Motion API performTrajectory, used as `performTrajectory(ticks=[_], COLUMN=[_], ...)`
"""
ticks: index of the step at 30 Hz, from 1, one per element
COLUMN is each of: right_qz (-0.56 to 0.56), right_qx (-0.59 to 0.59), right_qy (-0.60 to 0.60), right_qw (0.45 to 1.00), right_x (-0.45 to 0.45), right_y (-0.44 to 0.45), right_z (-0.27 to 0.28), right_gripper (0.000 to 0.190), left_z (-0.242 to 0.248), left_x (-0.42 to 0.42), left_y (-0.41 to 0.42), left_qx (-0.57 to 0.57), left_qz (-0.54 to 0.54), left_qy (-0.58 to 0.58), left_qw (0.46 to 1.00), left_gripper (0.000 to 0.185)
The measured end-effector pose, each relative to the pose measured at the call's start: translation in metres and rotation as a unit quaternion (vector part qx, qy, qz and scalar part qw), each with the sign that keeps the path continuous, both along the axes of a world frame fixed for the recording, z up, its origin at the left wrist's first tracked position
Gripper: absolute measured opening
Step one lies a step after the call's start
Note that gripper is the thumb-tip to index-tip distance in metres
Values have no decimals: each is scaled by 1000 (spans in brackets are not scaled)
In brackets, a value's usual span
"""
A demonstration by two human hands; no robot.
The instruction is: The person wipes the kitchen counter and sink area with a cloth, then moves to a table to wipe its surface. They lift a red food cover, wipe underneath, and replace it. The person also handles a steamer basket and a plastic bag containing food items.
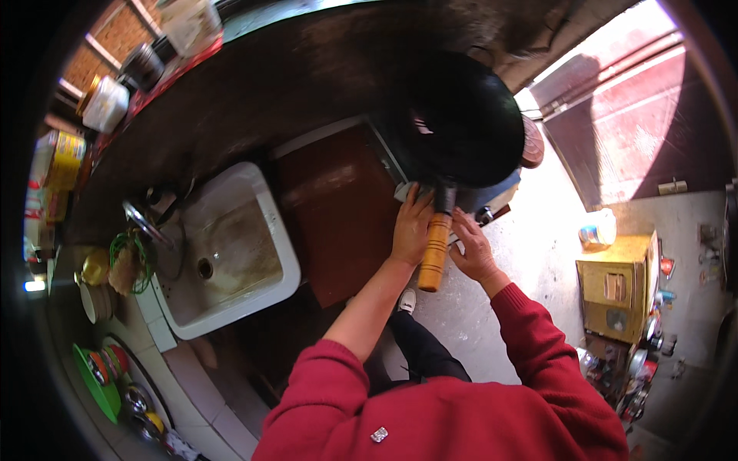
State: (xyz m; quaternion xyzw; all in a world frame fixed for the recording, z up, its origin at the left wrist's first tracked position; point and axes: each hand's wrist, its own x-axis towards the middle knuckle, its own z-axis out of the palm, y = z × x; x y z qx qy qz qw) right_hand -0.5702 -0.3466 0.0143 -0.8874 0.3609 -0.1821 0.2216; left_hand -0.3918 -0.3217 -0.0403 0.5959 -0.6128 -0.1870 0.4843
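A dark wok (461, 121) stands at the upper middle right, its wooden handle (435, 253) pointing towards me. My left hand (414, 225) lies just left of the handle, with the fingertips by a pale cloth (405, 191) at the wok's lower edge. On the handle's other side is my right hand (474, 245), its fingers reaching up near the stove knob (484, 215). Whether either hand grips the cloth or the stove's edge cannot be told. Beneath the wok, part of the stove is hidden.
Left of a reddish-brown board (334, 213) is a white sink (282, 248) with a faucet (147, 222). A green basin (98, 386) and bowls stand at the lower left. Jars line a shelf at the upper left. A wooden cabinet (611, 288) stands on the right.
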Motion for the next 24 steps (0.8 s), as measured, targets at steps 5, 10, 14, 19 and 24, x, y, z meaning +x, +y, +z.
performTrajectory(ticks=[5, 10, 14, 19, 24], right_qz=[-75, -158, -156, -160, -211], right_qx=[61, 162, 222, 220, 251], right_qy=[-80, -70, -55, -86, -91], right_qw=[992, 972, 961, 958, 941], right_x=[-57, -145, -168, -193, -238], right_y=[71, 134, 142, 142, 144], right_z=[17, -4, -4, -11, -42], right_gripper=[27, 23, 21, 20, 19], left_z=[-20, 28, 16, 10, 15], left_x=[-35, -88, -131, -163, -123], left_y=[24, 2, -37, -89, -39], left_qx=[96, 103, 105, 53, 55], left_qz=[-1, 36, 25, 4, 35], left_qy=[-69, -262, -338, -349, -383], left_qw=[993, 959, 935, 936, 921], left_gripper=[38, 42, 47, 47, 47])
